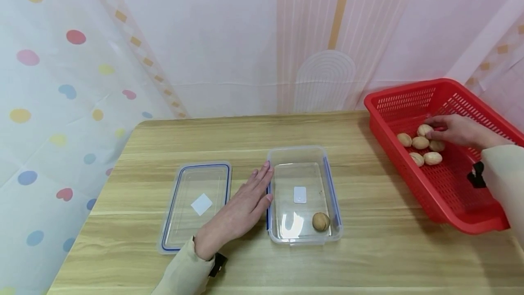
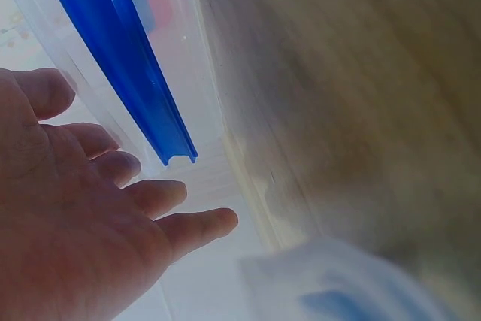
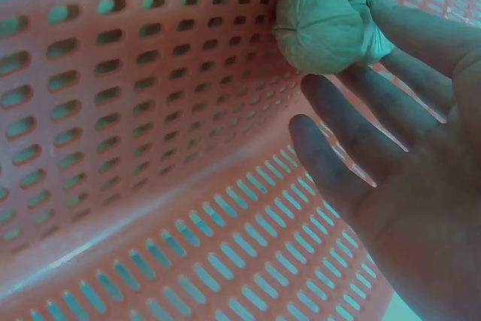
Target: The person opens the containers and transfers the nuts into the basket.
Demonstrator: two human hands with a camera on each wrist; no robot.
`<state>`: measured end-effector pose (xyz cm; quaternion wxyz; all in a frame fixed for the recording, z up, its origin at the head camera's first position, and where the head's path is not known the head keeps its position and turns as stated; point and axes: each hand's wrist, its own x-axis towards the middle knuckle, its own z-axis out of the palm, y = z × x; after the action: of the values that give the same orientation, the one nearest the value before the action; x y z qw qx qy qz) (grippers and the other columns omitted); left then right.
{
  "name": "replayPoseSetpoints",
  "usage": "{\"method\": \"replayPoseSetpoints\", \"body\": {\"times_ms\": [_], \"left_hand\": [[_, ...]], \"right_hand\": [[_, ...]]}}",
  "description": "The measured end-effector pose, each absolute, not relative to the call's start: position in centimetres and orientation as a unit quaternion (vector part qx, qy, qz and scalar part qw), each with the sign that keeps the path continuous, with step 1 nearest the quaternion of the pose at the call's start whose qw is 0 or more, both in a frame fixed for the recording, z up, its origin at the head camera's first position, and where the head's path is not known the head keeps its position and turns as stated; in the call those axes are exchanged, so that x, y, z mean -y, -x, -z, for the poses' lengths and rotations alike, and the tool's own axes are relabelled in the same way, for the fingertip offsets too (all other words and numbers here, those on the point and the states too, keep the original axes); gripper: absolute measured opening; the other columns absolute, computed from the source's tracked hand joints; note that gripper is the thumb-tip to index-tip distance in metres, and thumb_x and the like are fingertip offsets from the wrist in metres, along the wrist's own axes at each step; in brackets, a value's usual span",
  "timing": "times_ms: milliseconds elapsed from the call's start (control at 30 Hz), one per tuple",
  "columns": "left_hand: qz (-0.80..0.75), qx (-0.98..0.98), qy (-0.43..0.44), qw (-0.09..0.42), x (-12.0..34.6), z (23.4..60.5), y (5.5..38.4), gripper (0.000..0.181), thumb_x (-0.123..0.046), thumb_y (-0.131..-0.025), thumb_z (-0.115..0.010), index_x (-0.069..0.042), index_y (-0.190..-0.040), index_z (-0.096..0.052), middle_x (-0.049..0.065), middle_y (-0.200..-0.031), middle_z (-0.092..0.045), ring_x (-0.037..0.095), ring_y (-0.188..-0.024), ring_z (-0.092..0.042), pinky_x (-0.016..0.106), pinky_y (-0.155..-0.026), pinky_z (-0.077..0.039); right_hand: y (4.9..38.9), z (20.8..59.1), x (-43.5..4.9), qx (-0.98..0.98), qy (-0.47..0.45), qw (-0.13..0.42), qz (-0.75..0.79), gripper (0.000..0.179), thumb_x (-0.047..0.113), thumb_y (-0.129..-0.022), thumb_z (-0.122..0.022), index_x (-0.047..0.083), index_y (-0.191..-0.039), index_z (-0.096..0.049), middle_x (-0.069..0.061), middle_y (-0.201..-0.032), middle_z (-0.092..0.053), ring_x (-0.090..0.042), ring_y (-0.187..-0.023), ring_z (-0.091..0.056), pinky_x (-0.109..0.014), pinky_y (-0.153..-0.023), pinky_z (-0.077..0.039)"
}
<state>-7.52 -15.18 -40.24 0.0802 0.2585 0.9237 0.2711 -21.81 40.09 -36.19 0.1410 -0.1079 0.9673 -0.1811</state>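
Note:
My left hand (image 1: 239, 211) lies with straight fingers against the left side of a clear plastic container (image 1: 282, 236). In the left wrist view, the fingers (image 2: 154, 197) are spread loosely beside the container's blue edge strip (image 2: 120, 65). One walnut (image 1: 321, 221) sits in the container's near right corner. Inside a red basket (image 1: 440, 204), my right hand (image 1: 460, 131) has its thumb and fingers around a walnut (image 1: 425, 130). The right wrist view shows those fingers (image 3: 338, 152) extended, close to a walnut (image 3: 319, 29); firm contact is not clear. Several more walnuts (image 1: 420, 143) lie there.
A clear lid with a blue seal (image 1: 186, 236) and a white label (image 1: 202, 204) lies left of the container, partly under the left forearm. Another white label (image 1: 300, 195) shows at the container's bottom. A patterned cloth (image 1: 229, 44) hangs behind the wooden table (image 1: 254, 135).

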Motion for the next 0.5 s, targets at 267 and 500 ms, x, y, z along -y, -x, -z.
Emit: {"method": "replayPoseSetpoints", "body": {"times_ms": [267, 500], "left_hand": [[-0.271, -0.923, -0.259, 0.080, 15.2, 40.3, 7.7, 0.062, -0.034, -0.114, -0.037, -0.010, -0.166, -0.016, 0.001, -0.173, -0.002, 0.036, -0.157, -0.011, 0.064, -0.121, -0.020], [-0.269, -0.924, -0.259, 0.079, 15.2, 40.3, 7.7, 0.061, -0.033, -0.114, -0.038, -0.011, -0.166, -0.014, 0.001, -0.172, -0.002, 0.037, -0.157, -0.012, 0.063, -0.121, -0.020]], "right_hand": [[21.1, 35.6, -40.3, -0.965, 0.099, 0.158, 0.185, 0.058, 0.018, -0.103, -0.063, -0.022, -0.140, -0.042, -0.049, -0.132, -0.048, -0.060, -0.116, -0.050, -0.076, -0.097, -0.040], [20.4, 34.0, -40.0, -0.972, 0.108, 0.142, 0.155, 0.062, 0.021, -0.104, -0.062, -0.022, -0.142, -0.040, -0.050, -0.137, -0.044, -0.064, -0.120, -0.047, -0.078, -0.097, -0.038]]}}
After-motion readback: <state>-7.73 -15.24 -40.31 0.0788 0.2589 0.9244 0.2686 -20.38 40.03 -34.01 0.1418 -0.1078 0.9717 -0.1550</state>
